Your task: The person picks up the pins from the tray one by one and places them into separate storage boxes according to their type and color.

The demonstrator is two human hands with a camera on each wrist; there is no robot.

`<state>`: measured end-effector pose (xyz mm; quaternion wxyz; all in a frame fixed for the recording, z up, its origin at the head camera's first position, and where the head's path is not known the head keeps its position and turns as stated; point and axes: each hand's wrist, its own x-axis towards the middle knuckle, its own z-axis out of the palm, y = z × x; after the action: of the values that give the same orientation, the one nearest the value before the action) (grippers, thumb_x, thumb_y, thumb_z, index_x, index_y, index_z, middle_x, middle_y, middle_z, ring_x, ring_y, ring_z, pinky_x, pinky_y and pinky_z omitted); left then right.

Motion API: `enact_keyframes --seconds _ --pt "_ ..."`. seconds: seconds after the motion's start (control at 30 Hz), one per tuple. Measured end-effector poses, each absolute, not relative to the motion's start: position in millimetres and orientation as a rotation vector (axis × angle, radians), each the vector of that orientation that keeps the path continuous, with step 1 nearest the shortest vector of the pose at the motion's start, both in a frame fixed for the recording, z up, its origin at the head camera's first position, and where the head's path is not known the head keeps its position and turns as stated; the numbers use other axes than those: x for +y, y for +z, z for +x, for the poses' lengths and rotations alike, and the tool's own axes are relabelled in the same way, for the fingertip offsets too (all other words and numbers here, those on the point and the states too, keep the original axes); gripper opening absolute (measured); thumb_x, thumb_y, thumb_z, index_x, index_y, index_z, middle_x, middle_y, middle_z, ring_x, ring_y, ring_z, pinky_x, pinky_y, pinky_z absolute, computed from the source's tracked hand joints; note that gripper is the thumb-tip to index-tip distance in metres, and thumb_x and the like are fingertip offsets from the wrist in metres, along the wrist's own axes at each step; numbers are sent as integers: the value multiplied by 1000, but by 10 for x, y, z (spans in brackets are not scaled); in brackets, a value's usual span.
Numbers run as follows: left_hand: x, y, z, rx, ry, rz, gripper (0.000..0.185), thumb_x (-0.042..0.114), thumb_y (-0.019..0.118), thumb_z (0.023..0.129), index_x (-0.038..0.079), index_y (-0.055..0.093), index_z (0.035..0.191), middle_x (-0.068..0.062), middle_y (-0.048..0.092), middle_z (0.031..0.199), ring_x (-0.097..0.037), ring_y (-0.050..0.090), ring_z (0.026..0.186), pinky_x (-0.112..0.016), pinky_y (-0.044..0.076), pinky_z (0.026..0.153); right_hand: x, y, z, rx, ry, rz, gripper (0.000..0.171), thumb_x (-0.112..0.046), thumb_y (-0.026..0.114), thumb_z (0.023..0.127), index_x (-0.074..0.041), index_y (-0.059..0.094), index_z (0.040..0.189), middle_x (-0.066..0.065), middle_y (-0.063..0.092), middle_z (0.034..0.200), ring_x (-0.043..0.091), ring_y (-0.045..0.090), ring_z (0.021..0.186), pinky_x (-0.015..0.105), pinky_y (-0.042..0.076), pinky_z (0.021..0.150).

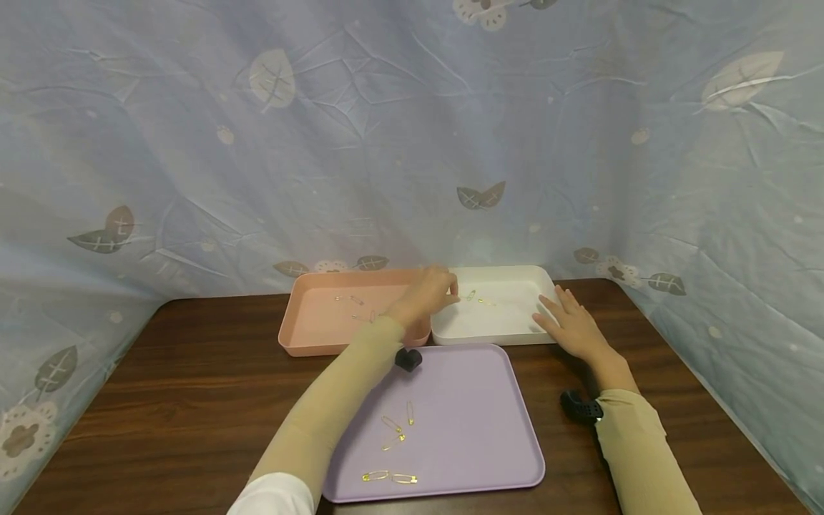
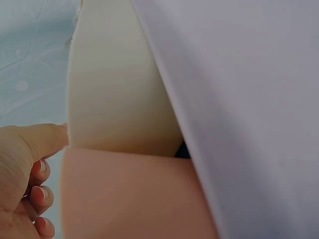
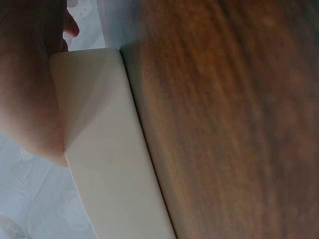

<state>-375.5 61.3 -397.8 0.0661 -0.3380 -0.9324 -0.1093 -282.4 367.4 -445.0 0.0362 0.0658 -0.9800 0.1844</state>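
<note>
My left hand [image 1: 425, 295] is over the seam where the pink tray [image 1: 290, 315] meets the white tray [image 1: 515, 325]. In the left wrist view its lower fingers [image 2: 41, 196] are curled, and the white tray's wall hides the foremost fingertips. Whether a pin is between them cannot be made out. Close by, a safety pin [image 1: 471, 295] and another safety pin [image 1: 486, 302] lie in the white tray. My right hand [image 1: 575, 329], fingers spread, touches the white tray's right rim. Thin safety pins [image 1: 356, 300] lie in the pink tray.
A lilac tray [image 1: 476, 422] sits nearest me, below the other two, holding several gold safety pins [image 1: 403, 478]. All stand on a dark wooden table [image 1: 161, 408]. A patterned cloth [image 1: 386, 143] hangs behind and on both sides.
</note>
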Motion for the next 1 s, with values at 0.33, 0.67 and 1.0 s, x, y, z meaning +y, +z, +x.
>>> enact_keyframes --seconds 0.33,0.67,1.0 --pt "643 -4013 -3779 -2816 -313 -1019 17 34 68 90 18 71 93 0 69 100 -22 61 102 -49 38 109 3681 -4462 -2835 -3005 571 211 70 -53 38 101 -5 31 152 28 7 161 47 5 148 70 8 113" --pt "596 -4010 -3744 -2804 -375 -1048 16 33 69 90 17 70 91 1 67 95 -19 58 92 -38 44 95 3678 -4472 -2829 -3004 554 201 69 -52 39 101 -6 32 151 28 8 160 47 5 148 69 9 114" --pt "360 -3897 -3528 -2717 -463 -1124 11 28 69 91 17 68 90 2 60 86 -16 50 81 -32 43 81 3687 -4470 -2840 -3001 541 199 69 -52 39 100 -5 33 151 29 10 160 48 7 148 70 11 113"
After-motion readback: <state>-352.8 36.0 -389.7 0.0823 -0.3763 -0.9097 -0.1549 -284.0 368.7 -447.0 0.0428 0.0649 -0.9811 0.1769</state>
